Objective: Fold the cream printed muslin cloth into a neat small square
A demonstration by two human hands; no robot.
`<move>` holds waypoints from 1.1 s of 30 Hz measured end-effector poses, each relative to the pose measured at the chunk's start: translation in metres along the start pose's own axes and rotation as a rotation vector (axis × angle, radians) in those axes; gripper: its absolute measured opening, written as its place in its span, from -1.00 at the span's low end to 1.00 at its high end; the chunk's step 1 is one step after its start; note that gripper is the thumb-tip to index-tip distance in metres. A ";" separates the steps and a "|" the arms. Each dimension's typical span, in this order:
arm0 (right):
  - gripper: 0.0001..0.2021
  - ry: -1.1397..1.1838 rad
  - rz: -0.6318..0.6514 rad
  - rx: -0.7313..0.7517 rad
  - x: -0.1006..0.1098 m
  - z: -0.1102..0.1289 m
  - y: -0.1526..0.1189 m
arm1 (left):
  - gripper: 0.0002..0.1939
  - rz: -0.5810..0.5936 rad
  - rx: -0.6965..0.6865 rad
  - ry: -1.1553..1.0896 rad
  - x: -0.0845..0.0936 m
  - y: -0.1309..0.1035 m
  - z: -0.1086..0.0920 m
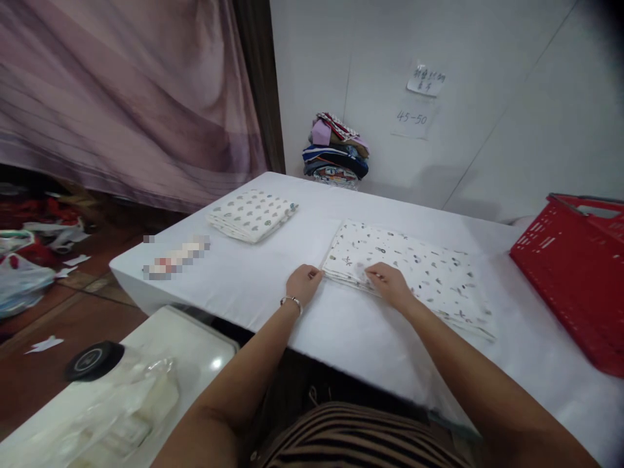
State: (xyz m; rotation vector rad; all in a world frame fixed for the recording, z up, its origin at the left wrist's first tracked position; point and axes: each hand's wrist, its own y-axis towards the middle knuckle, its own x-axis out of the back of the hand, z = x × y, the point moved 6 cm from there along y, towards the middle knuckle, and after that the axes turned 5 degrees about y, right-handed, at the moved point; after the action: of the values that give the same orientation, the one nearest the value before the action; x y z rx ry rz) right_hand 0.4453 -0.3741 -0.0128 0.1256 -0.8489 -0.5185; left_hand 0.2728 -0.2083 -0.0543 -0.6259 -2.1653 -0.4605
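A white cloth with small grey prints [414, 260] lies folded in a long rectangle on the white-covered table [273, 279]. At its near left corner my left hand [303, 285], with a bracelet at the wrist, pinches the layered edge. My right hand [391, 286] is closed on the same cloth at its near edge, a little right of that corner; the fingertips are partly hidden. Further left lies a second folded cloth [253, 214], white with a heart-like print, touched by neither hand.
A red plastic basket [575, 273] stands at the table's right end. Stacked fabrics [336, 153] rise behind the far edge. A blurred-out item [178, 258] lies at the left. Near left, a white surface [195, 338] holds a black round lid [95, 361] and clear plastic wrapping [131, 409].
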 end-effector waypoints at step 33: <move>-0.79 -0.249 0.026 0.098 -0.091 0.040 0.043 | -0.88 0.023 -0.018 -0.071 -0.007 0.006 0.006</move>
State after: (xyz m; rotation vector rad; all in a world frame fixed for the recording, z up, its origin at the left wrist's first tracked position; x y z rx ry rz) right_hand 0.3830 -0.2889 -0.0354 0.1416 -1.1186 -0.4739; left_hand 0.2766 -0.2025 -0.0629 -0.6858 -2.2202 -0.4520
